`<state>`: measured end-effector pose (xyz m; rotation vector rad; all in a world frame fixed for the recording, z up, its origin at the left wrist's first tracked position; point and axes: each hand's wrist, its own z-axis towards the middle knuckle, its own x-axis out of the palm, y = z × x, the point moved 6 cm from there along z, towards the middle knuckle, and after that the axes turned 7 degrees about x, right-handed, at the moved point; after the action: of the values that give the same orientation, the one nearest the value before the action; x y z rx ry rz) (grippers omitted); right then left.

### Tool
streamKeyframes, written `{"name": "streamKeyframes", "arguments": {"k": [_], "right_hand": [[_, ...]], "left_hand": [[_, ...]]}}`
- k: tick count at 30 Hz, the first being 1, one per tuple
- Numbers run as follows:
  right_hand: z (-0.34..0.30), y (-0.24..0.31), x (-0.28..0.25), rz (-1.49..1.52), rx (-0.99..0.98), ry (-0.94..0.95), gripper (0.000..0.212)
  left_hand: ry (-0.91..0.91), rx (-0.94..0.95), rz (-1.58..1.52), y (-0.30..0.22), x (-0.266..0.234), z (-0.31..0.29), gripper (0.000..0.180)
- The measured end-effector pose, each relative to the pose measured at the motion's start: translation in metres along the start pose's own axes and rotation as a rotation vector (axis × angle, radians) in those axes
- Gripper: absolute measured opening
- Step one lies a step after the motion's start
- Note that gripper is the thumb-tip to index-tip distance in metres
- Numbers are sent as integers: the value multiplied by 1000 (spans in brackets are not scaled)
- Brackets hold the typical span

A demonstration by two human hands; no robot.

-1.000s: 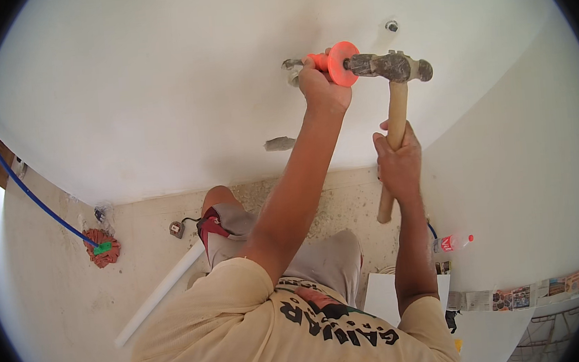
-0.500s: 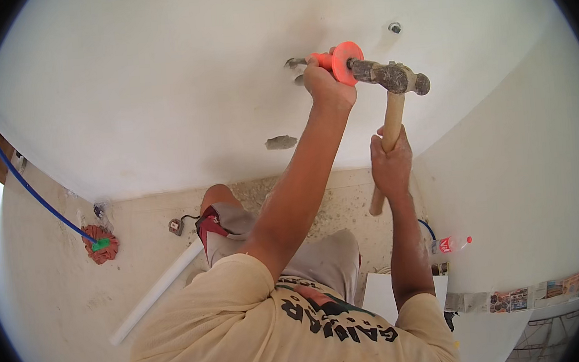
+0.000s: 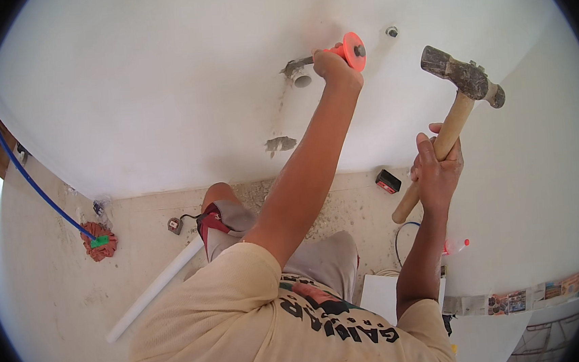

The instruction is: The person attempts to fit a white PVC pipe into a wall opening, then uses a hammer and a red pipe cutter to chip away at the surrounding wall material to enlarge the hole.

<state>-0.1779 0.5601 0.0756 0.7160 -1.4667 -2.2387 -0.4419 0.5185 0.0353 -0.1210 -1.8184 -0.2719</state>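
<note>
My left hand is closed round the orange grip of a chisel that has a round hand guard. Its dark blade meets the white wall at a rough chipped hole. Just below that spot a round pipe end shows in the wall. Out to the right, my right hand grips the wooden handle of a ball-peen hammer. The hammer's head is raised, apart from the chisel's struck end.
A second chipped hole and a small fitting mark the wall. On the floor are a tape measure, a white pipe, a reddish mop with a blue handle, a black-and-red box, a plastic bottle and rubble.
The hammer has swung away from the chisel's end, to the right and slightly down. My left hand and the chisel have shifted a little to the right. The black-and-red box has come into sight.
</note>
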Motion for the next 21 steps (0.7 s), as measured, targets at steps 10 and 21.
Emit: {"name": "streamKeyframes", "arguments": {"k": [10,21], "right_hand": [[16,39,-9,470,-206,-218,20],[49,-8,54,-277,-49,187,20]], "left_hand": [[-11,48,-55,-14,-11,-2,9],[68,21,-77,-14,-10,11,10]]}}
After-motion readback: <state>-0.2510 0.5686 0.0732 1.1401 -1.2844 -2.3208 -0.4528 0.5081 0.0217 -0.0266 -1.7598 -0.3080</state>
